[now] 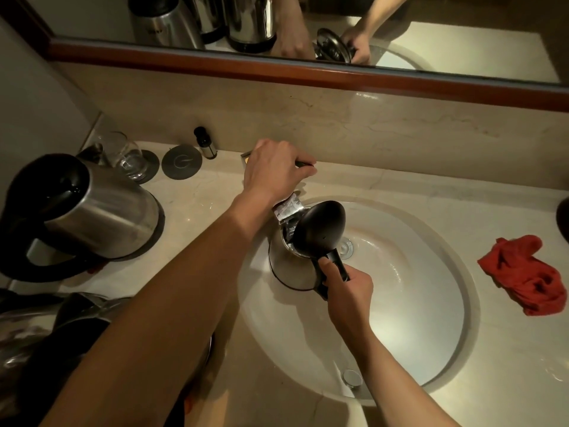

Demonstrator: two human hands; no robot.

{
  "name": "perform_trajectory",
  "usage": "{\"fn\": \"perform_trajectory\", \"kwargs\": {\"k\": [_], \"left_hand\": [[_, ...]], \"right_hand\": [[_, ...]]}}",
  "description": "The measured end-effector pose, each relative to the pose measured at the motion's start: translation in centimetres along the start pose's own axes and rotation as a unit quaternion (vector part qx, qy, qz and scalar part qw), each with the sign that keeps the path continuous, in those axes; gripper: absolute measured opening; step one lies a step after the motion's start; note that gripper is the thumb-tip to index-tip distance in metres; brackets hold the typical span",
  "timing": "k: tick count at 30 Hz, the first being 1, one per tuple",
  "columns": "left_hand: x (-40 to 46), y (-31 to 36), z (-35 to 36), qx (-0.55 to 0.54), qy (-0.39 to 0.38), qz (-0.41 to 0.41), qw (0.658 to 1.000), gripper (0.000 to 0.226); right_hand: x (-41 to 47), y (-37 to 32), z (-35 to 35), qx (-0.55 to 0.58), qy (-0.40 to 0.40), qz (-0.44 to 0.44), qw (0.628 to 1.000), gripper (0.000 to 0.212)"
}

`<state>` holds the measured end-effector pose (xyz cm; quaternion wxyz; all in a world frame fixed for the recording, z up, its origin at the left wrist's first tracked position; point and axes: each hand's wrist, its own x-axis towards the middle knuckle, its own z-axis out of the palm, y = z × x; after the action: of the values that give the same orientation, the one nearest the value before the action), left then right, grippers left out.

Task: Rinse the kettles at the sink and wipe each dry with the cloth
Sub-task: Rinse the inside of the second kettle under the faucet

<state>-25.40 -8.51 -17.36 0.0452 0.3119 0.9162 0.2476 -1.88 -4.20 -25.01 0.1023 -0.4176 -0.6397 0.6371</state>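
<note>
**Kettle under the tap, cloth waiting on the right**

Nearest to us, at the lower left edge, we see part of a dark kettle (61,328), blurred and mostly cut off. In front of us our right hand (349,291) has its fingers (331,272) wrapped tight around the black handle of a steel kettle (295,266), held over the left side of the sink (431,318) with its black lid (320,229) flipped open. Just beyond it our left hand (277,171) is closed over the tap at the back rim of the basin; we cannot make out the tap itself under the hand. On the table (508,380) to the right of the sink lies the crumpled red cloth (526,278). To the left stands another steel kettle (92,211), upright. Farther back are a glass (123,155) on a round coaster, a small dark-capped bottle (204,143), and the mirror (308,26).
</note>
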Motion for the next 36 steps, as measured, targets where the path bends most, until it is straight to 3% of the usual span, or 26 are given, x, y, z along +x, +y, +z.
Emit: {"fn": "perform_trajectory", "kwargs": {"k": [11,21,36], "left_hand": [[-0.39,0.7,-0.63,0.014,0.008,0.0,1.0,0.027],[-0.39,0.47,-0.41,0.004,0.001,-0.006,1.0,0.026],[-0.2,0.22,-0.1,0.01,0.004,-0.012,1.0,0.027]], "right_hand": [[-0.27,-0.01,0.12,-0.017,0.009,-0.013,1.0,0.068],[-0.03,-0.05,0.35,0.001,0.025,0.01,1.0,0.057],[-0.52,0.04,0.56,-0.002,0.034,0.001,0.999,0.073]]}}
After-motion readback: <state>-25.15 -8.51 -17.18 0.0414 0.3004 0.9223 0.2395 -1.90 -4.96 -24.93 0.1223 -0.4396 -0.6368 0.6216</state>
